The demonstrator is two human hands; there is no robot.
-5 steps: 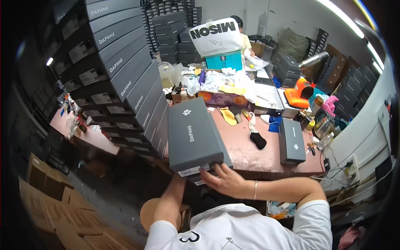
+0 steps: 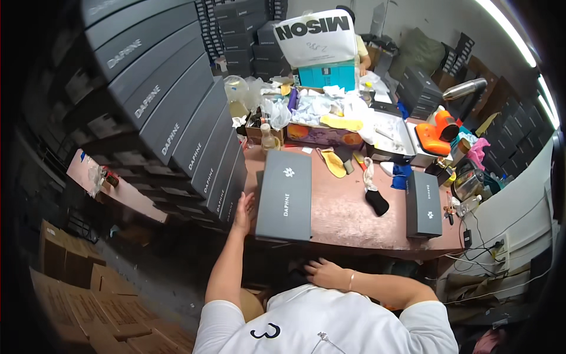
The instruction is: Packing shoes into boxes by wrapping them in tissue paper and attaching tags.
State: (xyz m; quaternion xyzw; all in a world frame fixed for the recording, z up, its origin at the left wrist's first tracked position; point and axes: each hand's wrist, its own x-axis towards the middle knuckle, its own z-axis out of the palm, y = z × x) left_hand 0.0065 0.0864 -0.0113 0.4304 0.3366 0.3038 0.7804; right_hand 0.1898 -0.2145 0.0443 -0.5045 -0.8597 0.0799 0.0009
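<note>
A dark grey shoebox with white print lies closed on the pink worktable, its near end at the front edge. My left hand is upright in the gap between this box and the tall stack of grey shoeboxes on the left. Its fingers are stretched out and it holds nothing; whether they touch the stack I cannot tell. Close to my body, below the table edge, my right hand has its fingers apart, with nothing seen in it. A second grey shoebox lies farther right on the table.
A black-and-white cloth piece, yellow insoles and a blue cloth lie mid-table. An orange tool, a clear bottle and cables sit right. Cartons stand on the left floor. Another person is partly hidden behind a white package.
The shoebox, tilted in both hands over the table edge, now lies flat on the table. Both hands have let go; the left moved up beside the stack, the right drew back toward my body.
</note>
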